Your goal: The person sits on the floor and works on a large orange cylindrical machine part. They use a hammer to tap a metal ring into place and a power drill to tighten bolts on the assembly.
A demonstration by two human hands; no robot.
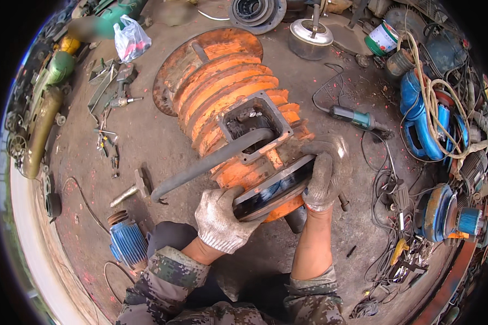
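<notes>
A large orange ribbed motor housing (222,95) lies on the floor in front of me, its wide flange at the far end. On its upper side is a square open box (234,120) with a bare metal rim. A thick dark cable (200,169) runs out of this box to the lower left. At the near end sits a round metal end cover (274,190) with a dark, shiny edge. My left hand (219,219), in a dirty white glove, is closed on its left side. My right hand (325,172), gloved too, wraps round its right side.
To the left lie a hammer (142,183), a small blue motor (129,244), a drill (126,76) and loose hand tools. At right are an angle grinder (352,116) with its cord, tangled cables and blue machine parts (417,116). A lidded pot (310,40) stands at the back.
</notes>
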